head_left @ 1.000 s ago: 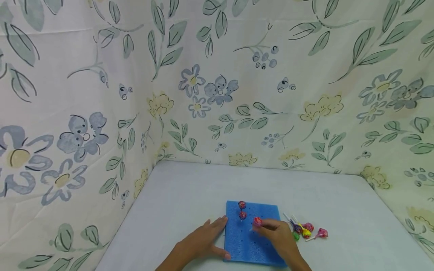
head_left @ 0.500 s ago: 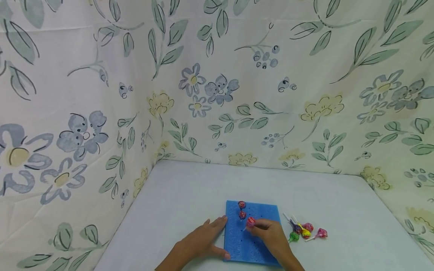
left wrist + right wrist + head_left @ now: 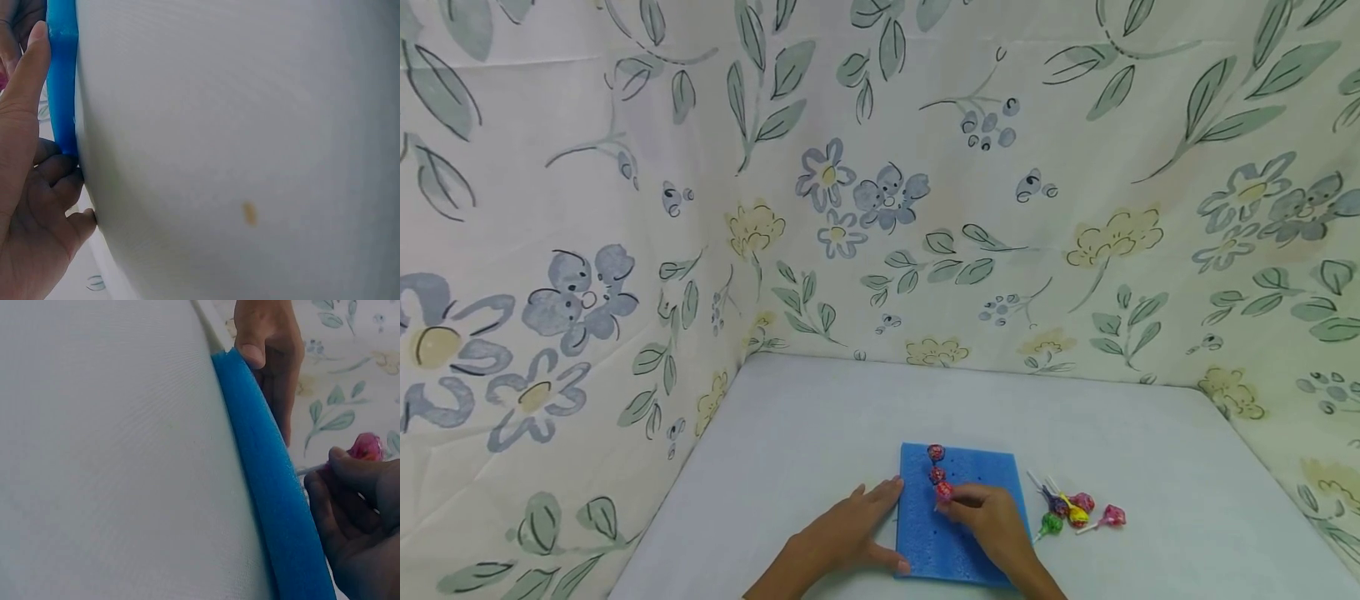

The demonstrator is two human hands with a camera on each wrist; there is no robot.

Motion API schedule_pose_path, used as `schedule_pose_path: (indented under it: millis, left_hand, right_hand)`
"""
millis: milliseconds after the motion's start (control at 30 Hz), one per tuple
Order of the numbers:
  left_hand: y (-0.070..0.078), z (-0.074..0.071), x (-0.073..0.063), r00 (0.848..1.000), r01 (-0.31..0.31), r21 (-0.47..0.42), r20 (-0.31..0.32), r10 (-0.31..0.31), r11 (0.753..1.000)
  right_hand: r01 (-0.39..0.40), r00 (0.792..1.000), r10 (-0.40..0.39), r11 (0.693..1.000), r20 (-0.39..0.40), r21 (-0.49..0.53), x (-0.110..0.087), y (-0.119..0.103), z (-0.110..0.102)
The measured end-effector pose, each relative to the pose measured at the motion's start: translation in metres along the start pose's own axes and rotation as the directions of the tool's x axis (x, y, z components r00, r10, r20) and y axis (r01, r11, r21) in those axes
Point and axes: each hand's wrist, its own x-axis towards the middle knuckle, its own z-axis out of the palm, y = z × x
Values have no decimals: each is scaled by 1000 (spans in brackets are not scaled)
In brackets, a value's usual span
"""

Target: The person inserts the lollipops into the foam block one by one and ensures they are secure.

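Observation:
A blue foam board [image 3: 955,550] with small holes lies flat on the white table. Two red-wrapped lollipops stand in it near its far left corner, the farther lollipop [image 3: 936,452] and the nearer lollipop [image 3: 937,474]. My right hand [image 3: 992,521] pinches a pink-red lollipop [image 3: 944,492] between thumb and fingers, just in front of those two. In the right wrist view the held lollipop [image 3: 366,447] has its white stick pointing at the foam's top; whether the tip is inside a hole is hidden. My left hand [image 3: 850,533] rests with extended fingers along the board's left edge.
Right of the board lies a loose group of lollipops: a green lollipop [image 3: 1051,523], a yellow lollipop [image 3: 1077,517], a purple lollipop [image 3: 1058,505] and pink ones, including a pink lollipop [image 3: 1114,516] apart on the right. Floral cloth [image 3: 880,275] walls the table's back and sides.
My right hand has carried the pink-red lollipop left across the board, up to the two standing lollipops. The left hand has stayed at the board's edge.

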Motion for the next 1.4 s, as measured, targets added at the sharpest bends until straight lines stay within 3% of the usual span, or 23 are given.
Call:
schedule_pose_path:
  millis: [667, 1000, 1400]
  left_hand:
    - [-2, 2, 2, 1000, 13, -10, 9, -13, 1000]
    - [1, 0, 1, 999, 42, -29, 21, -41, 999]
    - [2, 1, 1, 998, 51, -28, 24, -50, 998]
  right_hand:
    - [9, 999, -6, 995, 33, -101, 0, -3, -2]
    - [-32, 998, 34, 999, 55, -32, -5, 4, -11]
    - [-133, 991, 133, 991, -28, -15, -11, 12, -33]
